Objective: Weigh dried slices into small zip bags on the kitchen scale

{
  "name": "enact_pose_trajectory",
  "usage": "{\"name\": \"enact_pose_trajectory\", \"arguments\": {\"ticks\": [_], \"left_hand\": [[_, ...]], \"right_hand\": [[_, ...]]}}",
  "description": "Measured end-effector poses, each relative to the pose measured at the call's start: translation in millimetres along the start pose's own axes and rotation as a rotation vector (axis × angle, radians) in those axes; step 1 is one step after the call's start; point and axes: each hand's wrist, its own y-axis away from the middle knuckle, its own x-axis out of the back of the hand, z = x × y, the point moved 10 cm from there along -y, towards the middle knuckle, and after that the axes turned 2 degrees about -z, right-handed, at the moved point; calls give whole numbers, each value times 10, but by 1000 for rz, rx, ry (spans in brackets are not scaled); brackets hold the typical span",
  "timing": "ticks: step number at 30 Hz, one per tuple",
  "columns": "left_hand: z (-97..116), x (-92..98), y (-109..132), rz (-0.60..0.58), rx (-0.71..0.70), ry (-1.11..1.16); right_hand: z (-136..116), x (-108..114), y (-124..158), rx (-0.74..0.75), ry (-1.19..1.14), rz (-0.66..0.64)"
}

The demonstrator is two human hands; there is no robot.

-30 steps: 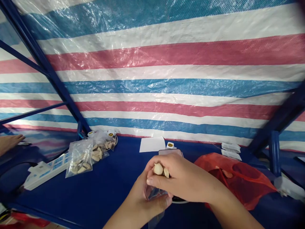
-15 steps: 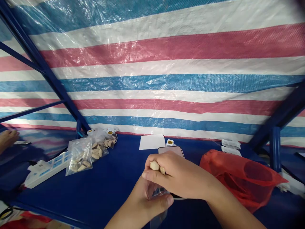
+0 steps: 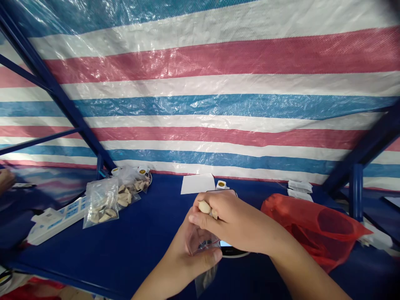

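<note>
My right hand point(image 3: 237, 221) is closed around a few pale, rounded pieces point(image 3: 204, 207) that look like peeled cloves or nuts; they show between thumb and fingers. Just below it, my left hand point(image 3: 187, 258) grips a clear plastic bag point(image 3: 208, 280), whose mouth is spread between the thumb and fingers. The right fingers are over the bag's mouth. Partly hidden behind both hands is a device like a small digital scale point(image 3: 233, 251), with a black front panel and a lit display.
At left lie clear bags point(image 3: 103, 202) of beige pieces point(image 3: 125, 195) and a white power strip point(image 3: 58, 218). A red mesh bag point(image 3: 312, 225) lies right, near white packets point(image 3: 300, 189). Paper point(image 3: 198, 184) and a small white box point(image 3: 221, 184) are behind. Another person's hand point(image 3: 6, 180) shows far left.
My left hand has dropped slightly, and the bag's mouth shows wider. The pale pieces stay in my right hand. The display behind has come into sight, and the view has shifted slightly.
</note>
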Motion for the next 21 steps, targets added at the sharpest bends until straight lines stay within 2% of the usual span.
{"name": "enact_pose_trajectory", "arguments": {"ticks": [5, 9, 13, 17, 21], "left_hand": [[74, -50, -27, -63, -62, 39], [73, -44, -14, -53, -21, 16], [80, -13, -7, -38, -17, 4], [27, 42, 1, -45, -51, 37], [2, -24, 21, -118, -72, 44]], "right_hand": [[49, -103, 42, -23, -82, -134], [11, -141, 51, -35, -231, -191], [7, -63, 25, -51, -295, -122], [38, 71, 9, -66, -180, 5], [24, 63, 21, -86, -105, 2]]}}
